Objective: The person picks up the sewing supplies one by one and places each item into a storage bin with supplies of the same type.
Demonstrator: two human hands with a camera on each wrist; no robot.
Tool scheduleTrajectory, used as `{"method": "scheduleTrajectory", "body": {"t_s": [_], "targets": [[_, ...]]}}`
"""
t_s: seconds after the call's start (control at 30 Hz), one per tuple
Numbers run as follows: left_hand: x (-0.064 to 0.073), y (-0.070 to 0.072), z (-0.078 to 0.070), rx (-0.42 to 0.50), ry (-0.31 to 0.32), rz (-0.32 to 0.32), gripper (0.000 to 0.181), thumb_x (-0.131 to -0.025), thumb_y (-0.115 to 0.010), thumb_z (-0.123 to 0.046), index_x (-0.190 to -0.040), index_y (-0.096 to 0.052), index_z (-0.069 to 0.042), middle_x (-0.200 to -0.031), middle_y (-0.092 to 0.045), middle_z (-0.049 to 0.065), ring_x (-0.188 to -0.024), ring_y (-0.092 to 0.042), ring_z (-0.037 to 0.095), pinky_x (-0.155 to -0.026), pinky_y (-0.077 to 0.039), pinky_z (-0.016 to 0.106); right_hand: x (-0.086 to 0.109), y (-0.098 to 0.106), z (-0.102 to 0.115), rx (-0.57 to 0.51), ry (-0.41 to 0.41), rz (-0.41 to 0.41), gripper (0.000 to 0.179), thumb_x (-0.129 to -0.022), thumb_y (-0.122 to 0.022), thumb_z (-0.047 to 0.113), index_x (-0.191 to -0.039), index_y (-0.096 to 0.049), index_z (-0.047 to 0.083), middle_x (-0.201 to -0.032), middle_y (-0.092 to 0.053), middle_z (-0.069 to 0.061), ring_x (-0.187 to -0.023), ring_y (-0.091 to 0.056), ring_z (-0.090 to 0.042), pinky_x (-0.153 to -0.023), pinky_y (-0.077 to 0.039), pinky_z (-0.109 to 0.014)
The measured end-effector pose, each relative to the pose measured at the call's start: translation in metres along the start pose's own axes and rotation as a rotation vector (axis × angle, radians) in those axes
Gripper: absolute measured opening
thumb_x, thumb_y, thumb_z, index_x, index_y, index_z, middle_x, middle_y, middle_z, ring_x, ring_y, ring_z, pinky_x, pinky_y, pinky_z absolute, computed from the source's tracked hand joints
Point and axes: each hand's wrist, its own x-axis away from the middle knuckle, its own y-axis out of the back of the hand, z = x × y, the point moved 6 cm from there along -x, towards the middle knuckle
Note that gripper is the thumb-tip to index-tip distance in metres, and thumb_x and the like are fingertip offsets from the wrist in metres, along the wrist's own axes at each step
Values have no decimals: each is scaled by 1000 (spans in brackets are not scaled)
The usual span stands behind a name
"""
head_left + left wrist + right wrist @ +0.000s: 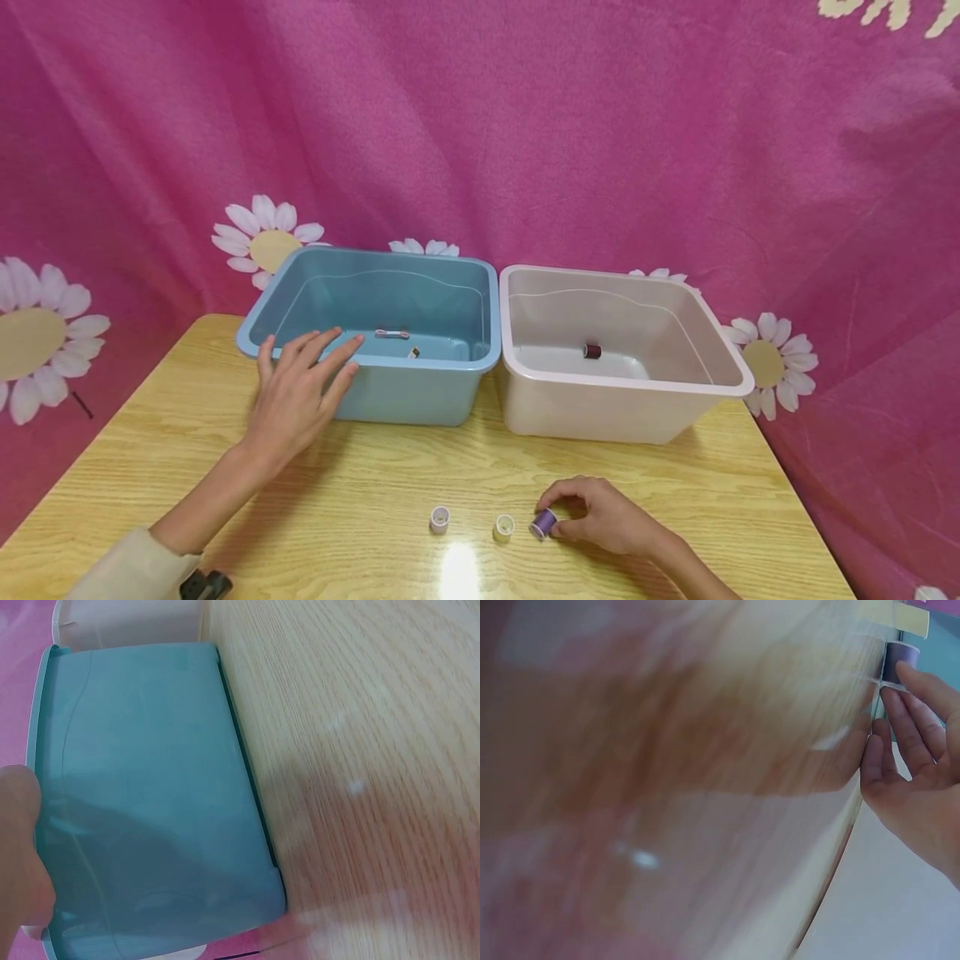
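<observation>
My right hand (611,518) is low over the table at the front right, thumb and forefinger pinching a purple thread spool (543,524). In the right wrist view the thumb lies against that spool (901,663). To its left stand a pale yellow spool (504,527) and a pale lilac spool (439,520). My left hand (294,404), fingers spread, is at the front rim of the blue bin (420,398). A dark brown thread spool (592,352) lies in the whitish bin (600,412).
Inside the blue bin lie a small pinkish-white bundle (392,333) and a tiny brown-and-white piece (413,353). The bins stand side by side on a wooden table (360,492). Behind them hangs a magenta cloth (480,125) with daisies.
</observation>
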Motion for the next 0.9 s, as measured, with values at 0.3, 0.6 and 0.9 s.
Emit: {"method": "scheduleTrajectory", "body": {"t_s": [0.3,0.6,0.9], "targets": [[0,-1,1,1,8,11,40,-98,-60,-30,-136,-63,-16,-136,-58,18,-125,-48,41,-103,-14,72,-1,1,-1,1,4,-18,15,-89,-76,10,-101,-68,13,-100,-68,2,-89,-62,-12,-81,-52,-26],[0,-1,0,5,11,8,40,-98,-61,-29,-136,-64,-17,-136,-58,17,-125,-48,40,-104,-14,71,1,4,-1,-45,3,-86,16,-87,-76,6,-100,-66,8,-101,-68,-4,-92,-65,-17,-81,-54,-28],[0,-1,0,12,8,0,39,-97,-62,-28,-134,-64,-16,-136,-58,18,-124,-48,41,-104,-13,71,4,11,-1,-142,-44,-123,16,-88,-73,-2,-101,-64,-1,-104,-66,-15,-94,-67,-21,-77,-55,-27]]}}
